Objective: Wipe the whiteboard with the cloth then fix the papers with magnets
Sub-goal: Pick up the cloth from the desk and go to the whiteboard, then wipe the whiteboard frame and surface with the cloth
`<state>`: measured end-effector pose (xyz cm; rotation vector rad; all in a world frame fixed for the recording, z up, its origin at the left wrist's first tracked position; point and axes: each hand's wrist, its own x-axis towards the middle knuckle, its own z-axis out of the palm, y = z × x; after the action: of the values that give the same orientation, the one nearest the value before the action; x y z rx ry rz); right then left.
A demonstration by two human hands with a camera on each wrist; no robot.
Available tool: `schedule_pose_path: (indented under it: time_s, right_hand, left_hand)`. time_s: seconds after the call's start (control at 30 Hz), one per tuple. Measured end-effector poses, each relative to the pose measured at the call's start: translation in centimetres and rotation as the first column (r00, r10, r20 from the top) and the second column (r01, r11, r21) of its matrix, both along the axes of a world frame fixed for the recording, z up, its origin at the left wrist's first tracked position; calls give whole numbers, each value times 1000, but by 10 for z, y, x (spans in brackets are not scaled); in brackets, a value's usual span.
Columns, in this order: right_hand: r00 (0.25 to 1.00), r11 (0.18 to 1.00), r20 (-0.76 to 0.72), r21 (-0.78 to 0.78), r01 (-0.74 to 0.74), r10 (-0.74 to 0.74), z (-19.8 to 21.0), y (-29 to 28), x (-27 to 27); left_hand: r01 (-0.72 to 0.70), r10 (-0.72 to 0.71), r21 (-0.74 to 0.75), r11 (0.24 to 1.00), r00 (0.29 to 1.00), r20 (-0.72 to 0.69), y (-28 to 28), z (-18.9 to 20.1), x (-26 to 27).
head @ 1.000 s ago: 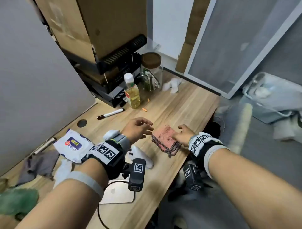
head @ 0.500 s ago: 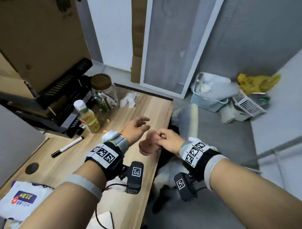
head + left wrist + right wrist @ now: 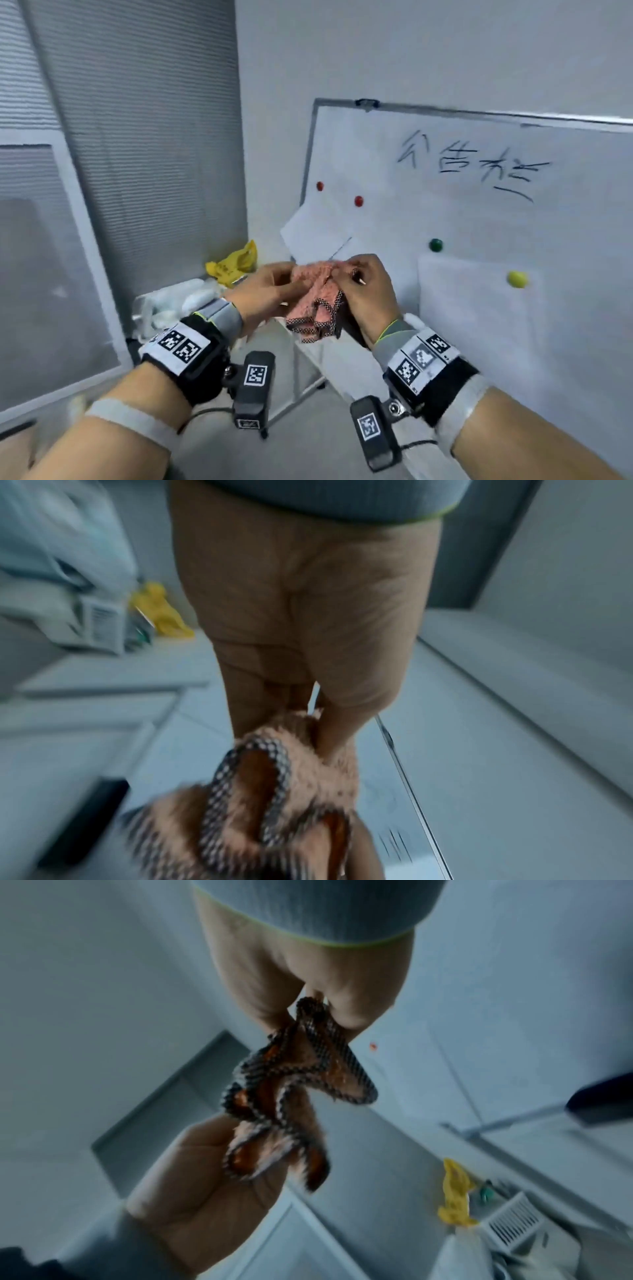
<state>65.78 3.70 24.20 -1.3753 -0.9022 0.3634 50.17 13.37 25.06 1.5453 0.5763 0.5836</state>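
Change since the earlier frame: my view has swung off the wooden surface onto the whiteboard (image 3: pixel 479 212); the cloth (image 3: pixel 317 296), then gripped by my right hand alone, is now shared between both hands, raised in front of the whiteboard's lower left corner.

Item 1, left hand (image 3: pixel 265 296): forearm reaching up and forward, wrist banded; fingers curled onto the left side of the cloth, thumb on top. Grasping the cloth.

Item 2, right hand (image 3: pixel 368 294): forearm angled in from the right, back of the hand toward me; fingers (image 3: pixel 356 1015) pinching the cloth's upper right edge. Grasping the cloth.

Item 3, cloth: pink, dark checked trim, bunched; lower folds hanging loose between my wrists. Apart from the whiteboard, not touching it.

Item 4, whiteboard: leaning against the wall, dark handwriting across its upper middle.

Item 5, papers: one sheet (image 3: pixel 315 233) tilted over the whiteboard's left edge; one sheet (image 3: pixel 479 325) at its lower middle.

Item 6, magnets: two red (image 3: pixel 358 201) near the upper left of the whiteboard; one green (image 3: pixel 435 245) at centre; one yellow (image 3: pixel 517 279) on the lower sheet.

Item 7, yellow bag (image 3: pixel 234 263): on the floor, left of the whiteboard.
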Motion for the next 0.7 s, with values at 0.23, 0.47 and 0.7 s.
schedule_pose_path:
  time_s: [0.23,0.47,0.7]
  right_hand:
    - [963,969,173,171,179,-209,58,-154,119]
    - [613,824,576,216,523,-541,76,-247,170]
    - [275,587,651,325,742,-707,103,-292,196]
  left_hand:
    - [294,-313,115,949,921,232,-107,77,200]
    - [499,-548,288,817,827,123,-170,122,277]
    - [-101,-349,711,696,818,457,-151,176,332]
